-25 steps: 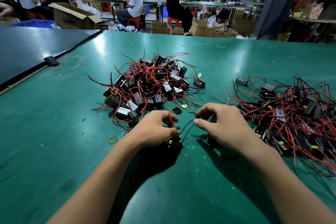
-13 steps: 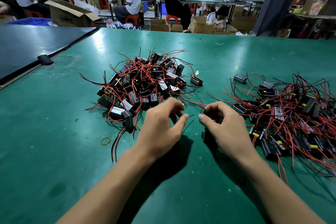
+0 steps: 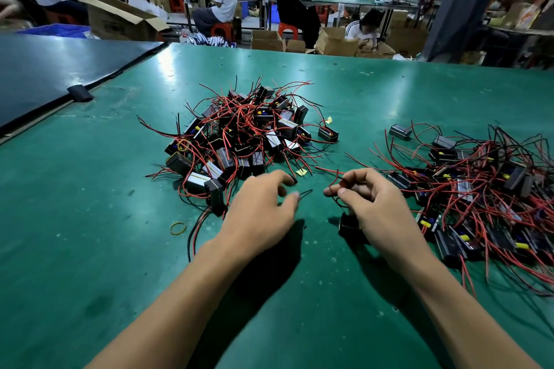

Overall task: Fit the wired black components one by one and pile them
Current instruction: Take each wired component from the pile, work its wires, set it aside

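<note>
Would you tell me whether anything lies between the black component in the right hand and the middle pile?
Nothing solid: between the black component and the middle pile lie only a yellow scrap and loose wire ends. The left hand sits close beside that path.

Single head-worn wide-angle view. Faces forward and down across the green table (image 3: 90,249), close over left hand (image 3: 260,219) and right hand (image 3: 377,207); forearms enter from the bottom edge.
</note>
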Tool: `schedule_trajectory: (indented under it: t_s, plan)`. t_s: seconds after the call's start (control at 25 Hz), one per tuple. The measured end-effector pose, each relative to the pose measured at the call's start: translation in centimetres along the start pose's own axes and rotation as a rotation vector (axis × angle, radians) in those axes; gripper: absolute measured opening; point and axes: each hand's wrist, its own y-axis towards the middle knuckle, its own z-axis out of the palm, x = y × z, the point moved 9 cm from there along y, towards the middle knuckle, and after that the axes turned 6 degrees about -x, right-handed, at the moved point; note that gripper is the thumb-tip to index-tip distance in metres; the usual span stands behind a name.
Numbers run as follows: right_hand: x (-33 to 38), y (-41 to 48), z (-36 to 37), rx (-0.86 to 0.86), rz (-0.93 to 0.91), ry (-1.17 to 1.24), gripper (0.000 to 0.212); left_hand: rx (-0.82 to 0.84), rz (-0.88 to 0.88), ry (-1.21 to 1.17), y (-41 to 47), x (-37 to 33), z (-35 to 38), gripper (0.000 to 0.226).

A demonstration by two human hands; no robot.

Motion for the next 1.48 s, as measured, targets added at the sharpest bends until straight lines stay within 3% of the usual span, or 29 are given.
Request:
schedule_trajectory:
  t_s: [0.08,0.16,0.36,0.56,0.68,0.92,1.08,1.2,1.36,1.48]
  plan:
    - [0.0,0.2,0.1,0.032,0.006,0.003,0.018,-0.155,-0.04,-0.107,0.5,0.5,-2.4,0.013]
    - [0.0,0.2,0.1,0.048,0.001,0.01,0.027,-0.176,-0.029,-0.179,0.8,1.0,-3.6,0.014]
    - [0.0,0.1,0.1,0.067,-0.001,0.035,0.039,0.238,0.046,0.029,0.0,1.0,-1.2,0.037]
    - [-0.2,0.2,-0.1,0.059,0.017,0.086,0.024,0.372,0.057,0.103,-0.4,0.8,0.2,0.034]
    - [0.1,0.0,-0.2,0.058,0.006,0.084,0.018,0.314,0.135,0.15,-0.6,-0.2,0.1,0.026]
    - [0.6,-0.5,0.5,0.104,-0.059,-0.003,0.019,0.114,0.233,0.142,-0.6,-2.3,0.0,0.039]
    - [0.9,-0.7,0.8,0.127,-0.105,-0.071,0.018,0.213,0.306,0.253,-1.1,-3.1,2.3,0.032]
    - [0.8,-0.6,0.9,0.128,-0.147,-0.144,0.014,0.134,0.243,0.224,-0.8,-2.5,1.8,0.02]
    - [0.0,-0.5,0.1,0.002,-0.091,-0.069,0.005,-0.063,0.039,-0.048,-0.1,-1.0,-0.6,0.03]
    - [0.5,-0.5,0.2,0.003,-0.157,-0.114,0.008,-0.101,0.044,-0.153,-0.2,-1.5,-1.2,0.019]
